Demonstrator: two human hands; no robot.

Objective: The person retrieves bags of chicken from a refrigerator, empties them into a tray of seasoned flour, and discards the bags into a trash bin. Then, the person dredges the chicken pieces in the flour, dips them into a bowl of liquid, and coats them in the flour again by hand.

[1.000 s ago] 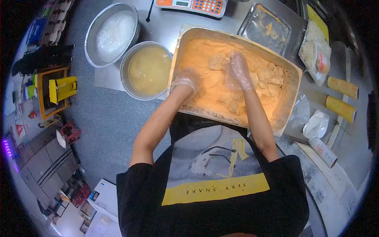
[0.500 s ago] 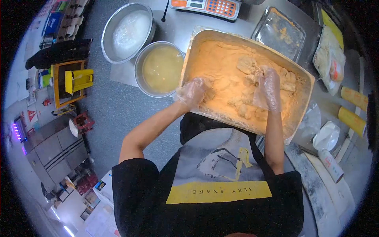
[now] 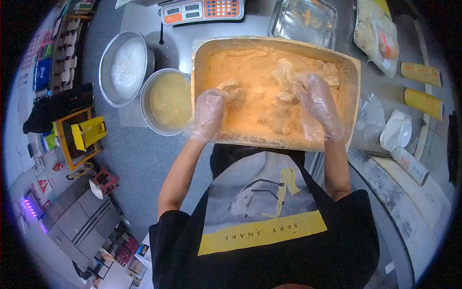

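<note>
A deep rectangular metal tray [image 3: 357, 91] holds orange breading flour [image 3: 240, 62] and several flour-coated meat pieces [image 3: 274, 120], probably chicken. My left hand [image 3: 210, 113], in a clear plastic glove, is over the tray's left side, its fingers closed on a coated piece [image 3: 233, 92]. At the right, my gloved right hand [image 3: 317, 101] pinches another coated piece [image 3: 285, 74] that sticks out from its fingertips over the flour. More coated pieces lie under and beside the right hand, partly hidden by it.
Left of the tray stand a metal bowl of cloudy yellowish liquid [image 3: 168, 101] and a bowl with white contents [image 3: 127, 70]. Behind are an orange-and-white scale [image 3: 202, 12] and a shallow metal pan [image 3: 303, 24]. Bagged crumbs [image 3: 373, 41] and yellow rolls [image 3: 423, 103] are at right.
The view has turned, so the tray sits straighter and further left. My left hand has lifted from the flour with a coated piece; the right hand's piece has turned within its fingers.
</note>
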